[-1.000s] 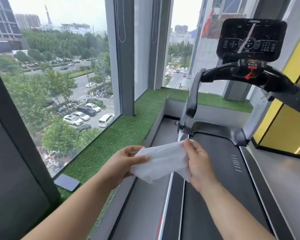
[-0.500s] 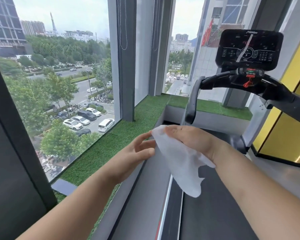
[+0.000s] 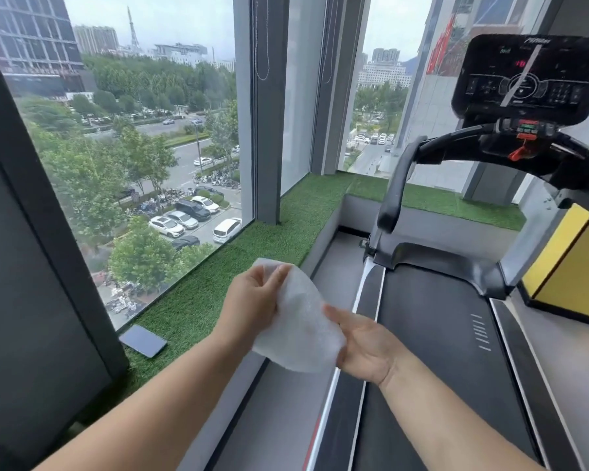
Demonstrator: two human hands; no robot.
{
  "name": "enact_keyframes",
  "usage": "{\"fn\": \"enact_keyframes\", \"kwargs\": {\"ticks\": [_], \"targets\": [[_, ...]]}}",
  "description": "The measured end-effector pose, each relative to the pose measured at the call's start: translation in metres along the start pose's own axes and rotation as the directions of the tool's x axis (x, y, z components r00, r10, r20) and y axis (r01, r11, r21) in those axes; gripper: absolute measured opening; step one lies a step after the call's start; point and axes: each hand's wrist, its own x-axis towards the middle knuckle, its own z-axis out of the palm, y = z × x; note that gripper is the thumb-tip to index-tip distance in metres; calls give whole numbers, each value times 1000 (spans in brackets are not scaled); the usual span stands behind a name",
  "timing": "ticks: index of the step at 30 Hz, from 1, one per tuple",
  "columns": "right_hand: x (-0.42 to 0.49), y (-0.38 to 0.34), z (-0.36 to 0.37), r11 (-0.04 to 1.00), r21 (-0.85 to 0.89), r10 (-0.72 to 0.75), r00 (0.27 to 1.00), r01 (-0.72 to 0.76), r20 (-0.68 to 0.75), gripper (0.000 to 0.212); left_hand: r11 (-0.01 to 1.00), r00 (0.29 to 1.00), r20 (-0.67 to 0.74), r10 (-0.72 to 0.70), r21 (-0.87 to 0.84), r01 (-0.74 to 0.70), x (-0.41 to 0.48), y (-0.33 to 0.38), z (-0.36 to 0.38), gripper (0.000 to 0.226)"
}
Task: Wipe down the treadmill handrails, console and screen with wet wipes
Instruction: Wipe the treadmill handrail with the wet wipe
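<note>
The left hand (image 3: pixel 252 300) pinches the top edge of a white wet wipe (image 3: pixel 300 324) between thumb and fingers. The right hand (image 3: pixel 364 345), palm up, grips its lower side, thumb on top and fingers hidden beneath. The wipe hangs spread between both hands, above the left edge of the treadmill (image 3: pixel 422 334). The black handrail (image 3: pixel 393 195) and console (image 3: pixel 527 76) stand well ahead. A dark tablet (image 3: pixel 143 340) lies on the grass ledge (image 3: pixel 286 232) to the left.
</note>
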Motion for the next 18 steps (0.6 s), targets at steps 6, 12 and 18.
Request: {"fn": "enact_keyframes", "kwargs": {"ticks": [6,12,18], "targets": [[-2,16,-8,993,63,99,994,-101,36,65,977,1000,14,28,209,-31,1,3,-5,32],[17,64,-37,965,-93,212,936,-246,-281,37,955,991,133,14,292,-53,7,18,-30,25],[73,50,-3,986,68,147,987,-151,56,97,987,948,314,-59,162,8,41,24,-53,24]]}}
